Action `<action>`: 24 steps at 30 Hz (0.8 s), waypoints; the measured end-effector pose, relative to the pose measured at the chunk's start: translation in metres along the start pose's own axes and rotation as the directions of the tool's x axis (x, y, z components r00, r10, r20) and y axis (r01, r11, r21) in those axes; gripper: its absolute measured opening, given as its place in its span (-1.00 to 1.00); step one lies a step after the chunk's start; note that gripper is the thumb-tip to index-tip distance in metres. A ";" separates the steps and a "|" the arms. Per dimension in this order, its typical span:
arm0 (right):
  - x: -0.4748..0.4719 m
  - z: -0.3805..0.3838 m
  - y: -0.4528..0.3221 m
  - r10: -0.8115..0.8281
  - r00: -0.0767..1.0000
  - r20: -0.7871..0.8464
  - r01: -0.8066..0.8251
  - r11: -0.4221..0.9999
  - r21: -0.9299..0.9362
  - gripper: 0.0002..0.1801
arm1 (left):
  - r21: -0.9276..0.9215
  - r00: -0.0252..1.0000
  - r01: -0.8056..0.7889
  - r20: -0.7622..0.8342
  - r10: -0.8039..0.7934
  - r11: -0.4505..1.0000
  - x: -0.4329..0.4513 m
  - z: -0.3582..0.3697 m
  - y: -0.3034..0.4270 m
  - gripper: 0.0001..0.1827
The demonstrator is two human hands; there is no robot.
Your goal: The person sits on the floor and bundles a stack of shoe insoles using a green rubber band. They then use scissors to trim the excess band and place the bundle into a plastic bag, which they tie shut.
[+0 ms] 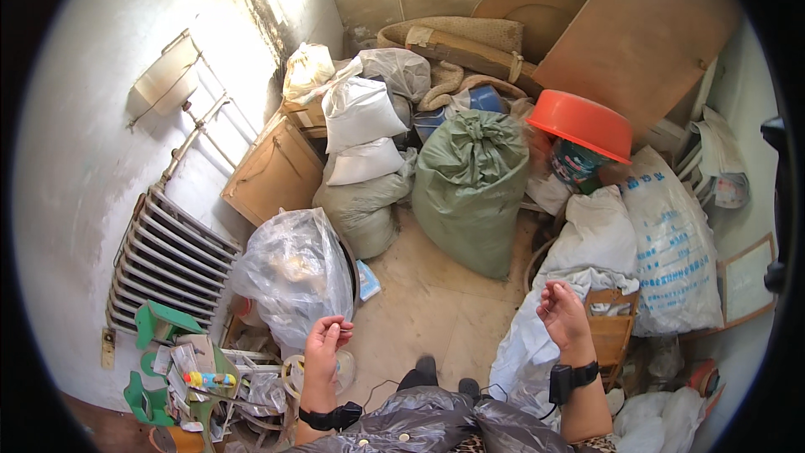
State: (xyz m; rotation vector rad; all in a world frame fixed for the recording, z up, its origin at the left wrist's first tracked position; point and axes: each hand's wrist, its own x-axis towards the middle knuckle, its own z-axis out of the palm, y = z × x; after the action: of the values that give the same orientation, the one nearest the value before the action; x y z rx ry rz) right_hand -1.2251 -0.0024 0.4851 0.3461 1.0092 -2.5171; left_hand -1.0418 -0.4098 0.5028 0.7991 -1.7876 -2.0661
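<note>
My left hand [328, 335] is raised at the lower middle, fingers loosely curled, with nothing visible in it. It is nearest a clear plastic bag [292, 270] over a dark-rimmed round container. My right hand [561, 311] is also raised and half curled, seemingly bare of any object. Below or beside it in the picture spreads a white cloth [525, 352]; I cannot tell whether they touch. Ahead stands a tied green woven sack [471, 195]. To its right, an orange-red plastic basin [582, 123] sits tilted over a dark printed container [575, 163].
White bags [361, 113] are stacked on a greyish sack [365, 207]. A radiator [173, 258] lines the left wall beside a wooden cabinet [273, 167]. A large board [635, 38] leans at the back right, above a printed white sack [673, 251]. Green stools [148, 399] and clutter lie lower left.
</note>
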 end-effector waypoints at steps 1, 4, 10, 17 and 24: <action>0.026 0.010 0.002 0.018 1.000 0.017 -0.017 0.999 -0.027 -0.87 | -0.011 1.000 -0.003 -0.022 0.003 1.000 0.018 -0.004 0.002 -0.78; 0.112 0.044 0.007 0.063 0.995 0.071 -0.059 0.997 -0.058 -0.87 | -0.059 0.997 -0.021 -0.077 0.016 0.998 0.081 -0.018 0.007 -0.78; 0.276 0.117 0.029 0.095 0.996 0.001 -0.093 0.981 -0.171 -0.87 | -0.147 0.986 -0.052 -0.163 0.027 0.988 0.238 -0.045 0.026 -0.80; 0.448 0.166 0.052 0.209 0.966 -0.155 -0.247 0.923 -0.296 -0.84 | -0.144 0.986 0.053 -0.151 -0.075 0.988 0.378 -0.060 0.062 -0.80; 0.670 0.217 0.053 0.230 0.963 -0.142 -0.269 0.859 -0.437 -0.74 | -0.137 0.961 0.081 -0.251 -0.114 0.987 0.492 -0.066 0.075 -0.80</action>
State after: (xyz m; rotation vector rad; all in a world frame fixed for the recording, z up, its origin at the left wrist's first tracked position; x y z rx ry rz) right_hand -1.8119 -0.3746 0.3589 0.4124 1.4424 -1.9738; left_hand -1.4079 -0.7507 0.4647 1.0832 -1.4914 -2.0029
